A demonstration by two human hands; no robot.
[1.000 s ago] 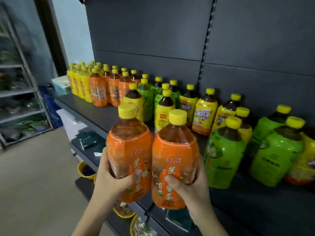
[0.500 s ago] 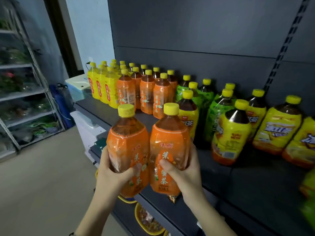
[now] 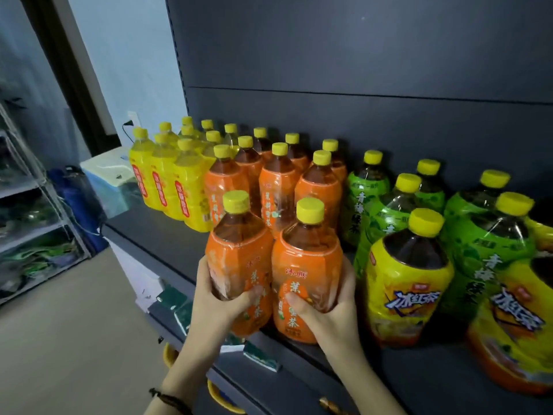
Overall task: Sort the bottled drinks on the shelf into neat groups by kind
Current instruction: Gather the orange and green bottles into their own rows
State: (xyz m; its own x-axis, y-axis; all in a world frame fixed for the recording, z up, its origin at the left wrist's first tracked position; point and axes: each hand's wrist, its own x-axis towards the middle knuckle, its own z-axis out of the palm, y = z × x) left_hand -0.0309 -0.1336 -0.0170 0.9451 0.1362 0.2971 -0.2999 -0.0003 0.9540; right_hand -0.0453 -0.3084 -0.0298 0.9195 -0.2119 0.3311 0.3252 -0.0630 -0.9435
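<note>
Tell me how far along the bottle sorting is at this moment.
Done: the pale yellow bottles and the orange bottles stand grouped at the shelf's left. In hand: the left hand and right hand each grip one orange bottle, at the shelf's front edge before that group. Left: on the right, green bottles and yellow iced-tea bottles are mixed.

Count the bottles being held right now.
2. The left orange bottle is in the left hand and the right orange bottle is in the right hand. They are upright, side by side, at the shelf front. No others appear hidden.
</note>
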